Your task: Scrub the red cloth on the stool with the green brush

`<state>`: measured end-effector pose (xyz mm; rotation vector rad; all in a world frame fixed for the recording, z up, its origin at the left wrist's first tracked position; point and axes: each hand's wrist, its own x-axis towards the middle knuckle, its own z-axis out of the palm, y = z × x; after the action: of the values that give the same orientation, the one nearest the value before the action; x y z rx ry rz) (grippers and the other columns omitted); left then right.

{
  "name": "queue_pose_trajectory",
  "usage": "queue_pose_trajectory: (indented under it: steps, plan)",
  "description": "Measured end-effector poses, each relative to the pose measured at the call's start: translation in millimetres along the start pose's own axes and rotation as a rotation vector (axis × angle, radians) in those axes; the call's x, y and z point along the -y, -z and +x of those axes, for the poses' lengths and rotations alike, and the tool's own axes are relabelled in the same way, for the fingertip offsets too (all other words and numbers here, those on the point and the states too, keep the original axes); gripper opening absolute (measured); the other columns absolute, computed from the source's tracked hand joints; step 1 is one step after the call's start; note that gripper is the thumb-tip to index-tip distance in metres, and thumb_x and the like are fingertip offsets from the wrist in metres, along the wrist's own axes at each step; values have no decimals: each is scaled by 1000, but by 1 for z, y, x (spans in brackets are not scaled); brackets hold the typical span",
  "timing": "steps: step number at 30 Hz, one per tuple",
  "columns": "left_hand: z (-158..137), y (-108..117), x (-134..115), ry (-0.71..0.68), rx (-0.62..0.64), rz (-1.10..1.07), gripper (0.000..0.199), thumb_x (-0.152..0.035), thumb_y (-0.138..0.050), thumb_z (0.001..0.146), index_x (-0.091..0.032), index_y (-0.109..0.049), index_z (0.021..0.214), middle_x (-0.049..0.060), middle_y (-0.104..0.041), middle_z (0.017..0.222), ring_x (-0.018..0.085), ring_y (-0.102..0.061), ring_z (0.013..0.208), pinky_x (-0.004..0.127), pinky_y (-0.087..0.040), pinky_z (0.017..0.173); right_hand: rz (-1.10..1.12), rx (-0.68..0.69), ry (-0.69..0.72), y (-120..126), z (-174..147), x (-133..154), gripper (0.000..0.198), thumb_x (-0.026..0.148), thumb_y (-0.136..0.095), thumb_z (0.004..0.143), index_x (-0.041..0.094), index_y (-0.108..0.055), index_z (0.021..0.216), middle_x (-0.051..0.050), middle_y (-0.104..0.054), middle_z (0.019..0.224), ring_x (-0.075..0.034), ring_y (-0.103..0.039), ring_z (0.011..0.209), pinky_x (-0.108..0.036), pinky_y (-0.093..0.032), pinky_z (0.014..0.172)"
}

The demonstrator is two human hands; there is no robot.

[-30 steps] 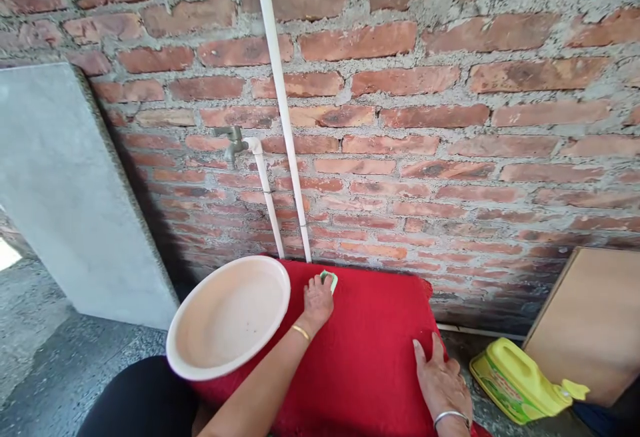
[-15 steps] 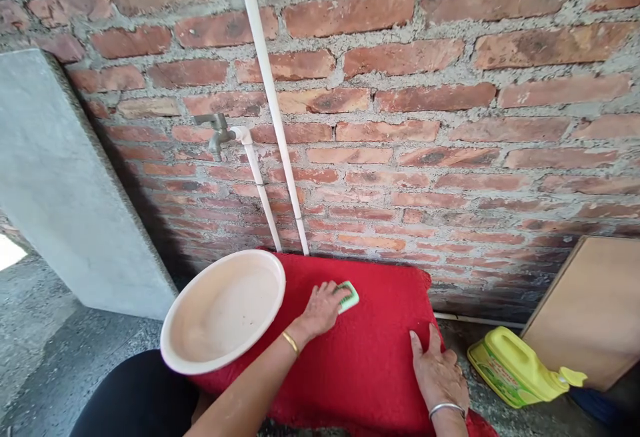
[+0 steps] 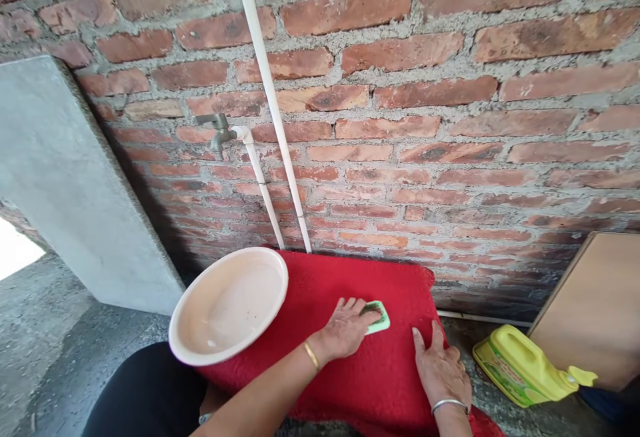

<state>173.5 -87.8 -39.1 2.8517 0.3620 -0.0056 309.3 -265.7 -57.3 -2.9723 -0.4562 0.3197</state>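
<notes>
My left hand (image 3: 346,329), with a gold bangle at the wrist, is closed on a pale green scrubbing brush (image 3: 381,317). The brush rests on a red cloth (image 3: 350,270), and part of it is hidden under my fingers. My right hand (image 3: 443,370), wearing a silver bangle, lies with fingers spread on the cloth's right edge and holds nothing. Left of my left hand, a cream plastic basin (image 3: 227,307) sits tilted on the cloth, with a few small specks inside.
A brick wall (image 3: 390,97) rises behind, carrying white pipes (image 3: 270,83) and a grey tap (image 3: 219,133). On the left leans a grey slab (image 3: 90,183). At right, a yellow jug (image 3: 525,363) lies beside a brown board (image 3: 595,303).
My left hand has slid the brush rightward and slightly down over the cloth, closer to my right hand. My right hand stays in place on the cloth.
</notes>
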Motion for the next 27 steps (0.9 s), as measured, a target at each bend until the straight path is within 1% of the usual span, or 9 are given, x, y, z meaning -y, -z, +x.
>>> queue_pose_trajectory:
  steps: [4, 6, 8, 11, 14, 16, 21, 24, 27]
  plan:
    - [-46, 7, 48, 385, -71, 145, 51, -21, -47, 96, -40, -49, 144, 7, -57, 131, 28, -54, 118, 50, -45, 102, 19, 4, 5, -1, 1, -1, 79, 64, -6, 98, 16, -26, 157, -21, -63, 112, -32, -70, 100, -43, -50, 90]
    - [-51, 10, 64, 577, -133, 230, 51, -18, -45, 97, -33, -49, 146, 11, -59, 125, 27, -57, 114, 45, -48, 97, 38, 9, 10, 1, 2, -1, 81, 65, -4, 96, 15, -26, 157, -21, -63, 110, -32, -70, 98, -44, -50, 90]
    - [-49, 7, 66, 665, -164, 284, 50, -15, -46, 97, -27, -51, 145, 12, -60, 120, 26, -59, 110, 41, -50, 93, 61, 18, 9, 3, 2, -2, 84, 67, -1, 95, 16, -26, 157, -21, -63, 110, -32, -70, 98, -44, -49, 92]
    - [-51, -10, 47, 578, -174, 340, 48, -18, -52, 95, -26, -54, 142, 13, -61, 117, 27, -60, 108, 42, -52, 91, 91, 28, 16, 4, 4, -5, 89, 70, 2, 92, 17, -28, 157, -23, -64, 110, -33, -71, 98, -45, -49, 93]
    - [-69, -37, 28, 318, -218, 383, 51, -28, -55, 96, -33, -49, 146, 11, -59, 128, 28, -58, 115, 47, -50, 98, 115, 14, 38, 2, 6, -8, 95, 73, 5, 89, 15, -29, 157, -23, -65, 107, -34, -71, 94, -47, -50, 92]
    - [-87, -50, 27, 258, -250, 390, 52, -31, -56, 96, -37, -46, 147, 10, -58, 132, 27, -57, 117, 48, -49, 100, 120, -2, 47, -1, 9, -9, 97, 74, 6, 88, 15, -30, 156, -23, -66, 104, -34, -72, 90, -49, -50, 91]
    - [-111, -45, 57, 545, -327, 451, 52, -20, -57, 93, -31, -52, 144, 10, -61, 121, 26, -61, 109, 43, -51, 96, 109, -6, 35, -7, 14, -10, 101, 78, 8, 84, 17, -29, 157, -24, -65, 105, -36, -72, 93, -47, -50, 91]
    - [-93, -28, 71, 627, -336, 431, 53, -16, -60, 91, -24, -53, 143, 11, -62, 115, 25, -62, 105, 40, -52, 94, 123, 8, 28, -8, 16, -11, 103, 80, 8, 83, 18, -26, 158, -25, -64, 109, -38, -71, 97, -47, -50, 91]
    - [-61, -12, 73, 704, -345, 382, 49, -14, -57, 92, -21, -55, 140, 12, -61, 116, 24, -61, 107, 37, -52, 93, 139, 11, 32, -6, 15, -11, 103, 80, 7, 83, 18, -27, 157, -25, -64, 110, -38, -71, 96, -47, -49, 92]
